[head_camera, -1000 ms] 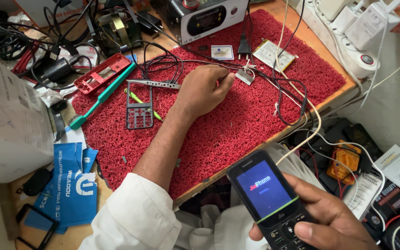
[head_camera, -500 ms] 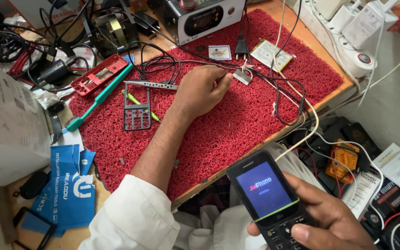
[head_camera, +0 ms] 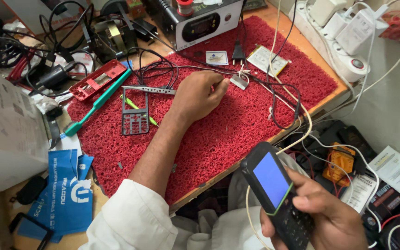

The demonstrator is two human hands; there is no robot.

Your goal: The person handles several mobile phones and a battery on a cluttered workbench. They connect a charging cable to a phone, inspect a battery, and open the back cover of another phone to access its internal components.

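Red mat (head_camera: 237,134) covers most of the table (head_camera: 322,99). Black power unit (head_camera: 195,23) at far edge. Black keypad phone (head_camera: 278,194), screen lit blue, off the table's near edge, right hand (head_camera: 329,217) grip clamped on it. Left hand (head_camera: 200,95) rests mid-mat, fingers pinched together on a small connector (head_camera: 239,82). Keypad frame (head_camera: 134,113) and tweezers (head_camera: 149,90) toward left edge.
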